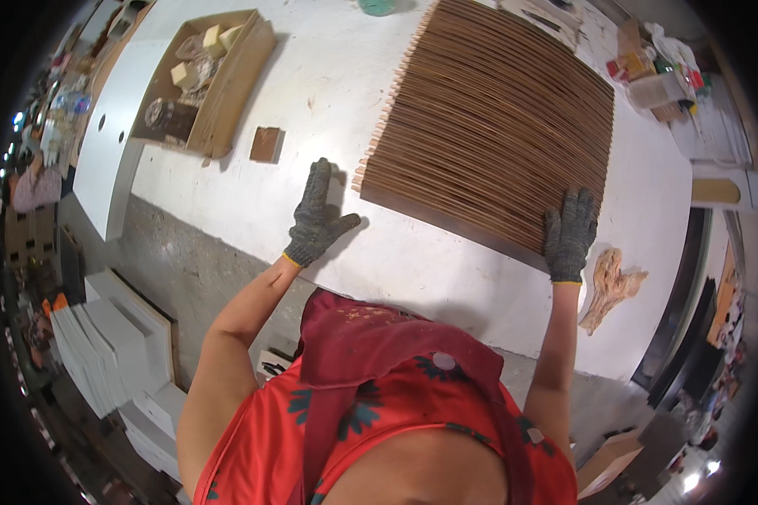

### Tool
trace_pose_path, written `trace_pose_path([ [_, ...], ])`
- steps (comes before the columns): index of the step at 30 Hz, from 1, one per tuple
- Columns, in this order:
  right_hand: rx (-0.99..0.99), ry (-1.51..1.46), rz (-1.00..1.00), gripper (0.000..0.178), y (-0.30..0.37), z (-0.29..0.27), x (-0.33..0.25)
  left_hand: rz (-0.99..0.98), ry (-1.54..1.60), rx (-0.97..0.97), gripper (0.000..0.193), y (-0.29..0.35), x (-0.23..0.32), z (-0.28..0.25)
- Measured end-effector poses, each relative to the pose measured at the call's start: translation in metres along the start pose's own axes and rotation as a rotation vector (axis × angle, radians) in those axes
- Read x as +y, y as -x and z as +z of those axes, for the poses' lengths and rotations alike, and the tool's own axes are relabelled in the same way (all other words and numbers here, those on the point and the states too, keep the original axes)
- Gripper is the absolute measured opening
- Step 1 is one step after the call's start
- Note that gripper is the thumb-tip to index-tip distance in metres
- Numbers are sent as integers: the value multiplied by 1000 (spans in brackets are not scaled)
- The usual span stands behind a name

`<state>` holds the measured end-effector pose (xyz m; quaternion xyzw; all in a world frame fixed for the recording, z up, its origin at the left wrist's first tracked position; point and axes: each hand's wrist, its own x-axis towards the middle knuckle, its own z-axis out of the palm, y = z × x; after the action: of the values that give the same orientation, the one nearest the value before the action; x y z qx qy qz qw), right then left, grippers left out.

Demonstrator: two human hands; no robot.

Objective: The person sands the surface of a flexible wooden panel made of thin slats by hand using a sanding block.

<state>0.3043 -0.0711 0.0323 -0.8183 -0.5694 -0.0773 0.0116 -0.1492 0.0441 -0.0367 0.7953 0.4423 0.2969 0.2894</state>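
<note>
A wide stack of thin brown wooden strips [480, 126], set side by side with uneven pale ends on the left, lies on the white tabletop [253, 202]. My right hand [570, 231], in a dark grey knitted glove, rests with outstretched fingers on the near right corner of the strips. My left hand [314, 217], gloved alike, is by the table's near edge, left of the strips and apart from them. Its fingers point away from me and the thumb sticks out to the right; nothing is in it. Beyond it sits a small brown wooden block [267, 145].
At the far left stands a cardboard box [240, 84] with pale yellow blocks and a dark roll inside. A crumpled tan cloth [611, 286] lies right of my right hand. White panels [114, 345] lean at lower left. Mixed items [657, 76] crowd the far right.
</note>
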Motion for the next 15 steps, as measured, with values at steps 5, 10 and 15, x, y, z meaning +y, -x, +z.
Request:
trace_pose_path([
  [5,-45,-8,-101,69,-14,-19,-96,160,-267,103,92,-17,32,7],
  [10,-80,-4,-151,70,-16,9,-104,-7,96,347,86,-6,-3,-6],
  [15,108,-241,-212,62,-14,10,-95,-448,-315,571,113,-35,-44,-42],
])
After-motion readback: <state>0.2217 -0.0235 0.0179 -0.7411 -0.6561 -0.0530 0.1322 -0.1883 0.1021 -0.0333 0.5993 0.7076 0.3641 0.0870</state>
